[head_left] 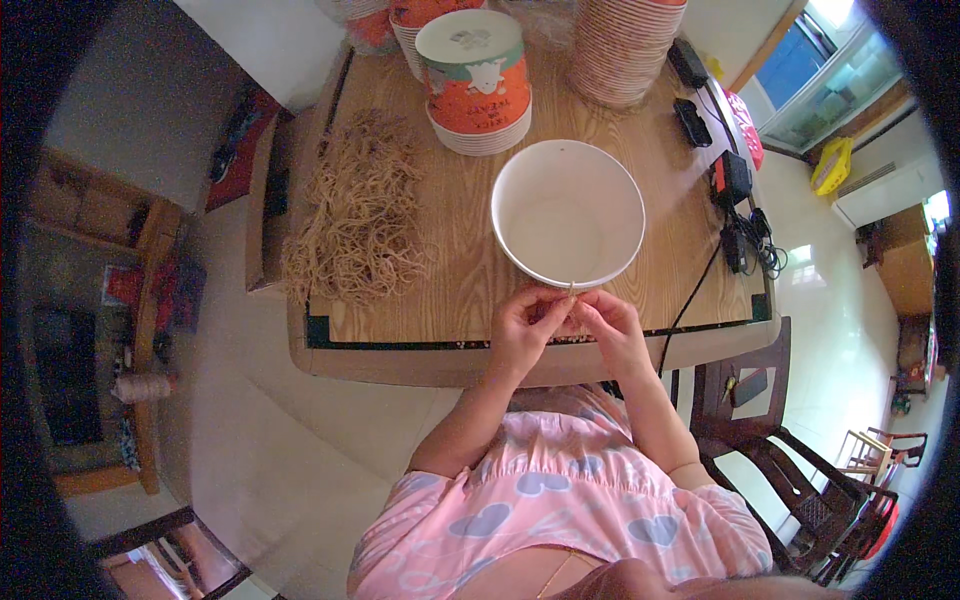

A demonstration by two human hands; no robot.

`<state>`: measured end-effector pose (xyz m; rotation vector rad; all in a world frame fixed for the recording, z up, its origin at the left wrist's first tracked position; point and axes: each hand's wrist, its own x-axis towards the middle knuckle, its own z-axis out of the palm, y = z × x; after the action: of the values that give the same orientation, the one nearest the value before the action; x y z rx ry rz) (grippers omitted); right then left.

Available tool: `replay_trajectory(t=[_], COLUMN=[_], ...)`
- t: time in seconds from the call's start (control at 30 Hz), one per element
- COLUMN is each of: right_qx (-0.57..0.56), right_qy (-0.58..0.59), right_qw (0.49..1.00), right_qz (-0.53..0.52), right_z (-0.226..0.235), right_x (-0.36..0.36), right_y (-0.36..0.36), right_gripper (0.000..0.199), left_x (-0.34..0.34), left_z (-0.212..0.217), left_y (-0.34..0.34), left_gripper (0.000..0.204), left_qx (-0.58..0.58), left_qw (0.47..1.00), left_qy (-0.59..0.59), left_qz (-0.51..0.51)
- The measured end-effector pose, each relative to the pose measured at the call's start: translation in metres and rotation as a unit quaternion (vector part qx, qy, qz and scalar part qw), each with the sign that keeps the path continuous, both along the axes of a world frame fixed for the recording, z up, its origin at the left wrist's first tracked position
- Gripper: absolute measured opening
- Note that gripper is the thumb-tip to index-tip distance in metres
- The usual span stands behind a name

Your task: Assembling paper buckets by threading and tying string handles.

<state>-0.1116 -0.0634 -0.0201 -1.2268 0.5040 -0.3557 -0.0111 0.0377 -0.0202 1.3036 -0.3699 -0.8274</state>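
A white paper bucket stands mouth up near the table's front edge, and its inside shows bare. At its near rim my left hand and my right hand meet, fingertips pinched together. Between them a short end of tan twine sticks up by the rim; the rest of it is hidden by my fingers. To the left lies a loose, tangled heap of tan twine strands.
Behind the bucket stands an upside-down stack of orange and green printed buckets. A tall stack of paper buckets rises at the back right. Black adapters and cables run along the right edge. A dark wooden chair stands right of the table.
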Motion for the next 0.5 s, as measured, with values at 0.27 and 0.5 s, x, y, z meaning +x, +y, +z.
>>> replay_trajectory(t=[0.27, 0.5], right_qx=[0.011, 0.023], right_qy=[-0.015, -0.002], right_qw=[1.0, 0.999], right_qz=[0.015, 0.028], right_z=[-0.009, -0.006], right_x=[-0.002, -0.001], right_y=[-0.003, -0.006], right_gripper=[0.014, 0.013], left_x=[0.002, 0.0], left_z=[-0.003, -0.003], left_y=[-0.005, -0.005], left_gripper=[0.007, 0.009], left_qx=[-0.028, -0.034], left_qw=[0.999, 0.999], left_qy=[0.005, 0.007], left_qz=[0.034, 0.027])
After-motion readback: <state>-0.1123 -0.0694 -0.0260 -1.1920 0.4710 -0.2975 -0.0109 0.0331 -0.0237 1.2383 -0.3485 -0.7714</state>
